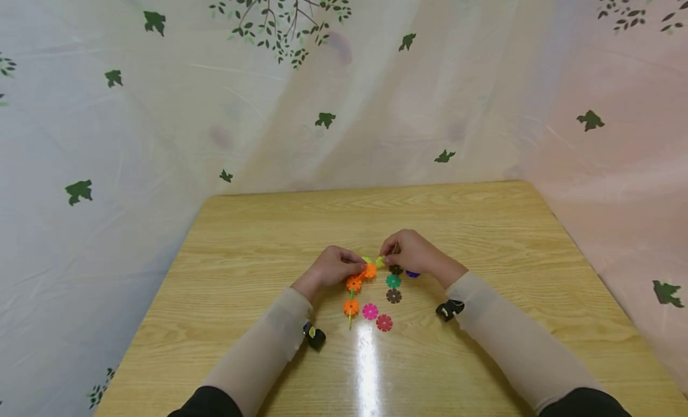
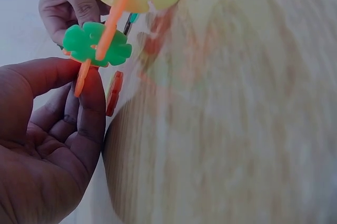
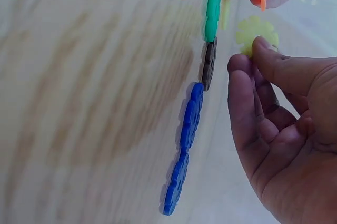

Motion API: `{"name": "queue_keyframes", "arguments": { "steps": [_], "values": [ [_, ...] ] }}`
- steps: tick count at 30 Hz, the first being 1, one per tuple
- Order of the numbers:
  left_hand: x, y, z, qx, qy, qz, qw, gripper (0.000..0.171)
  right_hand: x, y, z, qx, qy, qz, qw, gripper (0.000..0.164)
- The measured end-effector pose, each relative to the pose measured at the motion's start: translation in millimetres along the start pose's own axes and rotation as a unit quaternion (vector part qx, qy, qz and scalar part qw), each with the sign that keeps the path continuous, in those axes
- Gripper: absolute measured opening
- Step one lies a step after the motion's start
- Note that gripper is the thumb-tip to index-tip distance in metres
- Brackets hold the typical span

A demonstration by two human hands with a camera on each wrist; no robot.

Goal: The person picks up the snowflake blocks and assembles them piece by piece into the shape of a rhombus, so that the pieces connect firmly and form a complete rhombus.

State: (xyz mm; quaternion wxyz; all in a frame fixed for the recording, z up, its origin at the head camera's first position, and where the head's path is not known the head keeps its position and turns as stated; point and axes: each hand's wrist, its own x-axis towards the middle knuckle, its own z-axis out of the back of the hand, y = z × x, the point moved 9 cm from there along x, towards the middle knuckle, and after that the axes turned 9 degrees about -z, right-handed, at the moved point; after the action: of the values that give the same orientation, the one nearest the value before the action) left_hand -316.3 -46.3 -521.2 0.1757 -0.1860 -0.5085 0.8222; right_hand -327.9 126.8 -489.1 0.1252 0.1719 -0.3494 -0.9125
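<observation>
At the table's middle my left hand (image 1: 359, 265) pinches the edge of an orange toothed disc (image 2: 80, 80) between thumb and finger. That disc belongs to a joined cluster (image 1: 368, 270) with a green disc (image 2: 97, 45) slotted on it. My right hand (image 1: 384, 255) pinches a yellow-green disc (image 3: 256, 33) between thumb and forefinger, right against the cluster's far end. In the right wrist view that hand (image 3: 248, 55) hovers beside a row of discs on the wood. Two more orange discs (image 1: 351, 307) trail from the cluster towards me.
Loose discs lie on the wooden table (image 1: 484, 226) near my hands: teal (image 1: 393, 281), brown (image 1: 394, 296), pink (image 1: 369, 311), red (image 1: 384, 322) and blue (image 3: 189, 118). A leaf-print curtain (image 1: 161, 136) hangs round the table's far and side edges.
</observation>
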Motion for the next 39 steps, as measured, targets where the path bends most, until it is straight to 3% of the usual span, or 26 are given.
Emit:
{"name": "queue_keyframes", "arguments": {
  "steps": [10,18,26,32,39],
  "values": [
    [-0.1,-0.4,-0.8,0.003,0.001,-0.001,1.0000,0.017,-3.6,6.2,-4.7,0.039,0.024,0.018,0.999,0.007],
    [2.2,1.3,0.9,0.004,0.003,-0.001,1.0000,0.017,-6.1,19.2,-3.6,0.011,-0.008,0.052,0.999,0.005],
    [2.9,3.0,2.8,-0.011,-0.005,0.012,0.9999,0.018,-4.2,22.4,-3.0,0.007,-0.041,0.050,0.998,0.009],
    [4.8,0.6,0.6,-0.015,-0.005,-0.002,0.9999,0.017,-4.8,25.9,-3.2,0.000,-0.043,0.065,0.997,0.011],
    [7.0,-3.5,-0.2,0.015,-0.005,-0.029,0.9995,0.014,-2.0,21.5,-3.2,0.007,-0.019,0.070,0.997,0.013]
  ]
}}
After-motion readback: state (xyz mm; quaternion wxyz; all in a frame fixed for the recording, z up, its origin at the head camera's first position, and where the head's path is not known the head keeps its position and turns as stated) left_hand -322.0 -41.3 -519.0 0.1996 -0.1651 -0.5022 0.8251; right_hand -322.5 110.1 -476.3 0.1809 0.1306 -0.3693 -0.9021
